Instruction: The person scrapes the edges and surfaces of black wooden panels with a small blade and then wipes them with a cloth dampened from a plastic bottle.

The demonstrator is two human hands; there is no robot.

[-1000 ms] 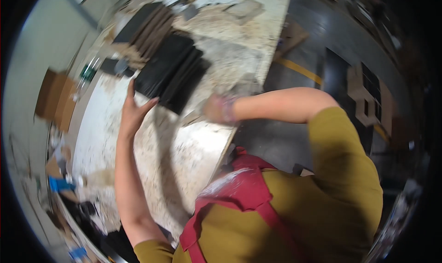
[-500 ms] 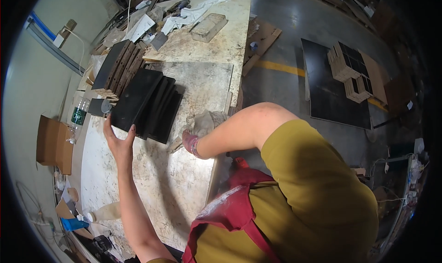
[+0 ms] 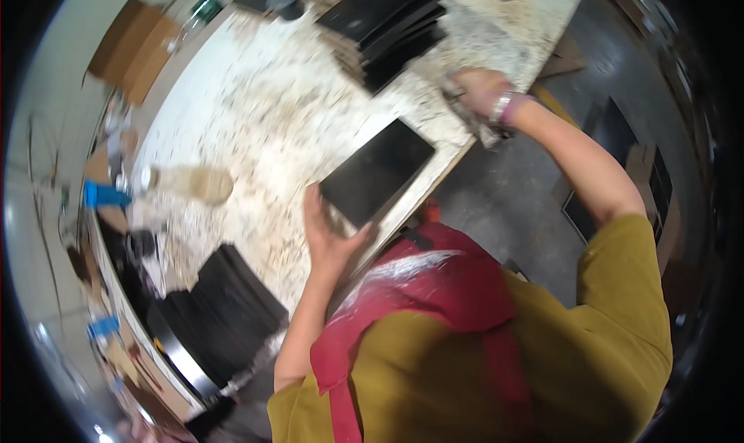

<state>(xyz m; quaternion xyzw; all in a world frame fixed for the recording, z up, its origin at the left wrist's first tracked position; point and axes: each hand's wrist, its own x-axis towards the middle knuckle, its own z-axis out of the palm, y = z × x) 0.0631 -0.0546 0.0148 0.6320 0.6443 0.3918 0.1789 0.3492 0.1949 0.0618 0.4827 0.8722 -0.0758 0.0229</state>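
A flat black rectangular panel (image 3: 380, 172) lies at or just above the worktable's front edge; whether it touches the top I cannot tell. My left hand (image 3: 332, 241) grips its near end, with the thumb and the fingers on opposite corners. Farther right, at the table's edge, my right hand (image 3: 482, 94) is closed on a crumpled grey rag (image 3: 487, 133), part of which hangs over the side. Beyond the panel stands a stack of black panels (image 3: 380, 13), slightly fanned out. Motion blurs the right hand and the rag.
The stained white worktable (image 3: 256, 117) carries a bottle of cloudy liquid (image 3: 190, 184) lying on its left part. A dark ribbed stack (image 3: 221, 315) sits at the lower left. An open cardboard box (image 3: 136, 51) and a green-labelled clear bottle (image 3: 205, 9) are at the far left.
My left hand has come from the stack toward the table's front edge and now holds a black panel. My right hand keeps the rag. The whole view has swung round.
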